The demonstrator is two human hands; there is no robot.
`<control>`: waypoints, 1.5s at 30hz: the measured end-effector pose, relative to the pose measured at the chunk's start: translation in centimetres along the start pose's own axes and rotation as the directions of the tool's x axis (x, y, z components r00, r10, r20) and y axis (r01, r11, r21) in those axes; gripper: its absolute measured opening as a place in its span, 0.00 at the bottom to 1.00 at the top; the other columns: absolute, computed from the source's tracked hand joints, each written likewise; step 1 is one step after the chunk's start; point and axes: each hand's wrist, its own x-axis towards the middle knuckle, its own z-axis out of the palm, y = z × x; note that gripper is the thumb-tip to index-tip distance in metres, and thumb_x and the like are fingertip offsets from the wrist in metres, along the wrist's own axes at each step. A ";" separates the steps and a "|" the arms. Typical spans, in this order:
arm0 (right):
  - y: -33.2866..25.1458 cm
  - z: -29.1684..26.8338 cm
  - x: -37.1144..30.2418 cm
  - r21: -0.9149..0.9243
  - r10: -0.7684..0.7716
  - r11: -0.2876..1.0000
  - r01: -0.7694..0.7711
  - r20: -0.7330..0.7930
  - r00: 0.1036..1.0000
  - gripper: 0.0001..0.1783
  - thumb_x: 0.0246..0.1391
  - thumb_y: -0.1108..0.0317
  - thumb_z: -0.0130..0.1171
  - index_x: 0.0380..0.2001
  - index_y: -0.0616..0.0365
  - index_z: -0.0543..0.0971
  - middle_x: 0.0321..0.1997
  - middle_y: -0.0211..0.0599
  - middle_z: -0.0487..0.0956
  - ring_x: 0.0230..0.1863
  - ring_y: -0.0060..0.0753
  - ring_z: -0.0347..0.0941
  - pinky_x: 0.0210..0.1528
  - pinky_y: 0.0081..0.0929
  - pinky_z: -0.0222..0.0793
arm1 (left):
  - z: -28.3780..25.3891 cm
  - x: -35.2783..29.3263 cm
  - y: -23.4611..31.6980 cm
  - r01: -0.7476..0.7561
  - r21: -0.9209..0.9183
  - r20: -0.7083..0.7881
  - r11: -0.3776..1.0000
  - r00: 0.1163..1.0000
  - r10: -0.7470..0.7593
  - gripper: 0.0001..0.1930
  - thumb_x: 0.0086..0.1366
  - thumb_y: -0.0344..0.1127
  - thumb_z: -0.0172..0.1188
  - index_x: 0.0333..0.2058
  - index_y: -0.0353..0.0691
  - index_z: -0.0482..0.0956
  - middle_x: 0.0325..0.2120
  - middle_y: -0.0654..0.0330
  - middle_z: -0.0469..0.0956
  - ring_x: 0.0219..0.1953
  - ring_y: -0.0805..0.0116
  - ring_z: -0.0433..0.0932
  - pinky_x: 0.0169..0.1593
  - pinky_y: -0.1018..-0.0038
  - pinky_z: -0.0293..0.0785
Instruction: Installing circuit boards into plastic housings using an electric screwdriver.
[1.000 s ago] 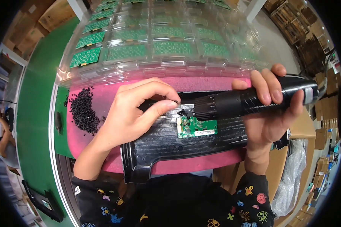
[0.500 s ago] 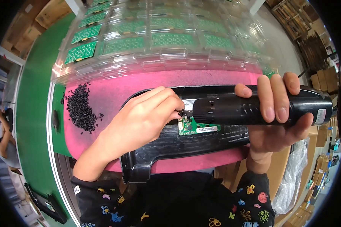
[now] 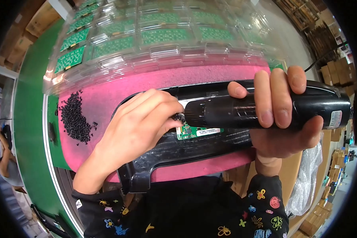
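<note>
My right hand [image 3: 281, 107] is wrapped round a black electric screwdriver [image 3: 234, 111], held lengthwise with its nose toward the left. At that nose, my left hand [image 3: 144, 119] pinches several small black screws [image 3: 179, 117] between thumb and fingers. The tip of the screwdriver is hidden behind the left fingertips. Below both hands lies a long black plastic housing [image 3: 186, 154], with a green circuit board [image 3: 188, 133] seated in it. A white label runs along the board's near edge, and the screwdriver covers its far part.
A pile of black screws [image 3: 73, 119] rests on the pink mat [image 3: 146, 83] at the left. Clear plastic trays [image 3: 162, 51] of green boards stand along the far side. Beyond the green table's left edge, another person [image 3: 6, 158] is partly visible. Cardboard boxes and wrap [image 3: 305, 178] lie at the right.
The whole view has shifted, so most things appear farther left. The screwdriver's nose has come slightly closer to my left fingertips. Both hands keep their grips.
</note>
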 end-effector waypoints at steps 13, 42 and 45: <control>-1.4 -0.5 -0.9 -0.198 -0.119 0.971 0.134 0.082 0.989 0.23 0.57 0.47 0.60 0.46 0.50 0.68 0.22 0.18 0.71 0.22 0.17 0.65 0.36 0.24 0.59 | -1.2 0.5 -0.9 -0.141 0.069 -0.284 0.988 0.946 0.155 0.10 0.45 0.17 0.66 0.29 0.30 0.79 0.25 0.55 0.79 0.31 0.58 0.81 0.35 0.69 0.78; -0.4 -0.7 1.1 -0.570 -0.049 0.821 -0.006 -0.081 0.996 0.17 0.54 0.56 0.60 0.36 0.57 0.69 0.18 0.25 0.69 0.17 0.19 0.62 0.23 0.21 0.57 | 0.1 -0.2 -0.6 -0.054 -0.080 0.261 0.995 0.963 0.073 0.08 0.51 0.27 0.68 0.31 0.34 0.82 0.28 0.58 0.83 0.31 0.60 0.81 0.36 0.68 0.78; -0.2 0.9 2.2 -0.526 0.012 0.838 -0.144 -0.247 0.969 0.11 0.49 0.67 0.65 0.33 0.59 0.76 0.24 0.32 0.77 0.22 0.19 0.71 0.26 0.20 0.68 | 0.2 -0.8 -1.0 0.065 -0.139 0.221 0.988 0.975 -0.033 0.04 0.54 0.26 0.66 0.29 0.33 0.80 0.27 0.54 0.81 0.29 0.54 0.80 0.32 0.65 0.76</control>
